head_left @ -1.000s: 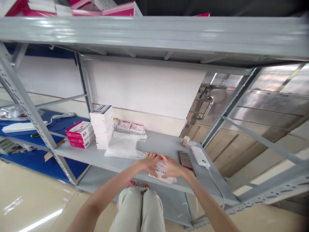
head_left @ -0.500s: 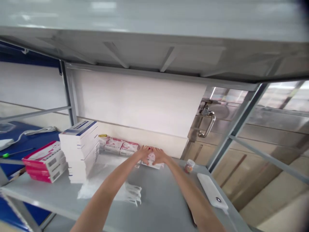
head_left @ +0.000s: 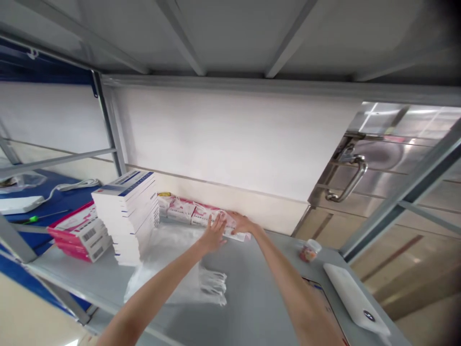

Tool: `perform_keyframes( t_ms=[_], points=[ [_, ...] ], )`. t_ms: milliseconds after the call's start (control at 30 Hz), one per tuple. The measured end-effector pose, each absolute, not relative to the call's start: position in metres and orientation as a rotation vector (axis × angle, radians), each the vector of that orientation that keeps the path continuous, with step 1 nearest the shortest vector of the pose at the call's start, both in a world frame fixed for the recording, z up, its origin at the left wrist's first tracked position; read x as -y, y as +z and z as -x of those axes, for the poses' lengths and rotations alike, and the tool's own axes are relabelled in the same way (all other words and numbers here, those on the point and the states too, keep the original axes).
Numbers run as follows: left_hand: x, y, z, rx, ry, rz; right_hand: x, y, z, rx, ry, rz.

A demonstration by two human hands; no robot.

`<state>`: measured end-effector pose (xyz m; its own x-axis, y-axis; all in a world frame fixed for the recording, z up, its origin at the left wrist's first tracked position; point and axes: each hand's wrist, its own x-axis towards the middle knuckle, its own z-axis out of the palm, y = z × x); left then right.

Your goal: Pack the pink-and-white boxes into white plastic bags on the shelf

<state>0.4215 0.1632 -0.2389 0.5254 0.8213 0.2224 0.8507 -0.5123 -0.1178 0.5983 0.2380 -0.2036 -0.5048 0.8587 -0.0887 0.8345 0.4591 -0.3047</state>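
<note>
A row of red-and-white boxes in clear plastic bags (head_left: 182, 210) lies along the back of the grey shelf, against the wall. My left hand (head_left: 215, 232) rests on the front of the row near its right end, fingers spread. At that end, my right hand (head_left: 242, 223) spans a bagged box (head_left: 244, 236), thumb in front and fingers over the top. My hands partly cover this box. Flat clear plastic bags (head_left: 169, 250) with stringy white ends lie on the shelf in front of the row, partly behind my left forearm.
A tall stack of white-and-blue boxes (head_left: 126, 216) and red-and-white boxes (head_left: 81, 230) stand at the left. On the right are a small clear jar (head_left: 309, 250), a white oblong device (head_left: 355, 298) and a dark-edged flat item (head_left: 326, 300). A grey post (head_left: 399, 206) rises behind them.
The bagged box has moved left against the row's end. My left hand has shifted onto the front of the row, while my right hand stays at the box. The view has tilted and shifted.
</note>
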Motion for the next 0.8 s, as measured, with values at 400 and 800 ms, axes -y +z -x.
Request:
perform_keyframes(
  t_ms=[400,800],
  points=[
    [-0.076,-0.250,-0.326,1.878,-0.230,2.538,-0.148,-0.255,-0.602,1.774,0.318,2.105],
    [-0.055,-0.240,-0.314,1.850,-0.451,2.820,-0.139,-0.258,-0.581,1.686,0.382,1.977]
  ],
)
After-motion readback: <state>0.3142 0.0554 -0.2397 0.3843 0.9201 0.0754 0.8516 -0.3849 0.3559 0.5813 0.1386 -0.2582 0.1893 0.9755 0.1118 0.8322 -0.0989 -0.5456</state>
